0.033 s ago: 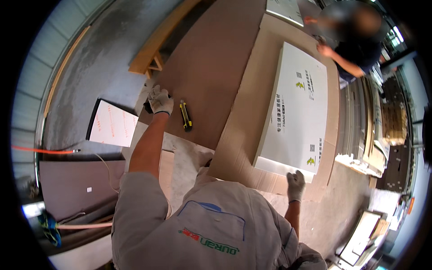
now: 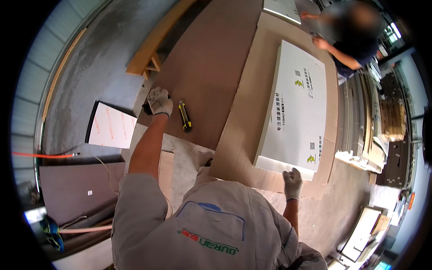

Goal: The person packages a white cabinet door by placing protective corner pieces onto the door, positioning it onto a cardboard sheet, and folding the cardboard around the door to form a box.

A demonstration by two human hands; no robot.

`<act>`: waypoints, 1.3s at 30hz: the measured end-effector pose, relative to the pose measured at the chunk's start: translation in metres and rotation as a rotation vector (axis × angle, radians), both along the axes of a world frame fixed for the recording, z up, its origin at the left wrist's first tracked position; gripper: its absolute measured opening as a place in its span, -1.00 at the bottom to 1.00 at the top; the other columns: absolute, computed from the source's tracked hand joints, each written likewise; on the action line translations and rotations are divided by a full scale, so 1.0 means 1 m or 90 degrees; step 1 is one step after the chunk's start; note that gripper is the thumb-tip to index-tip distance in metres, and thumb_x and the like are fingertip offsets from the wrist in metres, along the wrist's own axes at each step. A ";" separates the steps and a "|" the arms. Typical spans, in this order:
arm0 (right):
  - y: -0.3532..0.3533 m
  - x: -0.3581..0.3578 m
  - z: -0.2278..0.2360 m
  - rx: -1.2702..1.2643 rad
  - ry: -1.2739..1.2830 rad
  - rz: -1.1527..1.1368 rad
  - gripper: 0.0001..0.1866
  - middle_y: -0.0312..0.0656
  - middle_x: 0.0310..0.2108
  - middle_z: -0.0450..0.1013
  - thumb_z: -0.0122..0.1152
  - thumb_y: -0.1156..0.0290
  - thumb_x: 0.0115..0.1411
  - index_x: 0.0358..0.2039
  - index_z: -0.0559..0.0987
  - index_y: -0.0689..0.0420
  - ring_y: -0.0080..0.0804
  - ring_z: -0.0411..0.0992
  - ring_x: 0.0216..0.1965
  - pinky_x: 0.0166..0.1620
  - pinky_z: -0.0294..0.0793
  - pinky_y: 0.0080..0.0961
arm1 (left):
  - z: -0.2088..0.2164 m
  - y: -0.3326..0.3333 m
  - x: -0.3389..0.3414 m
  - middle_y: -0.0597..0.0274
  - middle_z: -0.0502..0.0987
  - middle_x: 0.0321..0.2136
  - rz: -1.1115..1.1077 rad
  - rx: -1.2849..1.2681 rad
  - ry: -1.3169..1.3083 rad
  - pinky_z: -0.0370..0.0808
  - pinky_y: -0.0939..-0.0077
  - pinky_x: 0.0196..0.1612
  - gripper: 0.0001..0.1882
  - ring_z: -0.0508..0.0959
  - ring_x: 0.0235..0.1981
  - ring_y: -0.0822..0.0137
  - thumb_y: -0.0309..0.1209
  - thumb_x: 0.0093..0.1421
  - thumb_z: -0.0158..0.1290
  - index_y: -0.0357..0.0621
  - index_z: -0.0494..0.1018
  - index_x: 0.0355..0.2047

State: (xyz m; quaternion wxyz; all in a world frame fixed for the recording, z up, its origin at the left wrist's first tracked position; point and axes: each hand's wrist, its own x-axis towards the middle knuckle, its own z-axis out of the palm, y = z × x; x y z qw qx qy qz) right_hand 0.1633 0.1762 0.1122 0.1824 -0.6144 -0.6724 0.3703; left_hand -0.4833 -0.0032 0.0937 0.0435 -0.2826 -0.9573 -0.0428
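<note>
My left hand (image 2: 159, 101), in a white work glove, is closed over a small black object (image 2: 147, 108) at the near left corner of the brown board (image 2: 211, 67). Most of that object is hidden under the fingers. Just right of this hand lies a yellow-and-black utility knife (image 2: 185, 116). My gloved right hand (image 2: 293, 184) is at the near edge of a white printed panel (image 2: 299, 112), its fingers curled; anything small inside them is hidden. The panel rests on a flat cardboard sheet (image 2: 234, 155), which overlaps the brown board.
Across the work surface at far right stands another person (image 2: 353, 54), hands near a second white panel (image 2: 283, 8). A wooden bench (image 2: 153, 45) stands at far left. Below it lie a pink-white sheet (image 2: 112, 126) and an orange hose (image 2: 42, 155). Stacked boards (image 2: 353, 117) line the right.
My right hand has shifted slightly left along the panel's near edge. The whole view has moved a little. My left hand keeps its place on the board.
</note>
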 end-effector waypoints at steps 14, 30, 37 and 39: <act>-0.075 -0.121 0.020 -0.009 -0.020 0.180 -0.32 0.06 0.06 0.63 0.52 0.13 0.26 0.24 0.57 0.30 -0.11 0.65 0.00 0.12 0.65 -0.24 | -0.008 0.015 0.007 0.08 0.71 -0.10 -0.350 0.246 -0.008 0.55 0.04 0.08 -0.79 0.67 0.01 -0.01 -0.49 0.20 0.25 -0.04 0.67 -0.14; -0.102 -0.198 0.040 -0.273 0.398 0.203 -0.43 -0.06 0.04 0.65 0.51 0.56 0.26 0.25 0.54 0.33 -0.37 0.66 0.01 0.10 0.70 -0.42 | 0.032 0.003 0.273 0.11 0.66 -0.02 -0.146 0.492 -1.065 0.69 0.39 0.04 -0.63 0.70 -0.05 0.33 -0.45 0.45 0.17 -0.36 0.50 0.20; -0.100 -0.191 0.050 -0.185 0.399 0.175 -0.43 -0.04 0.01 0.67 0.48 0.56 0.25 0.27 0.57 0.27 -0.38 0.69 -0.04 0.08 0.71 -0.41 | 0.053 0.015 0.250 0.18 0.70 -0.17 -0.182 0.361 -1.196 0.64 0.55 -0.33 -0.60 0.69 -0.31 0.39 -0.18 0.57 0.06 -0.27 0.60 0.14; -0.098 -0.188 0.054 -0.056 0.269 0.216 -0.45 -0.01 0.01 0.65 0.49 0.49 0.25 0.25 0.58 0.23 -0.32 0.70 -0.12 -0.01 0.72 -0.39 | 0.054 0.018 0.251 0.18 0.71 -0.23 -0.183 0.352 -1.208 0.63 0.53 -0.37 -0.58 0.69 -0.36 0.39 -0.13 0.57 0.08 -0.27 0.62 0.09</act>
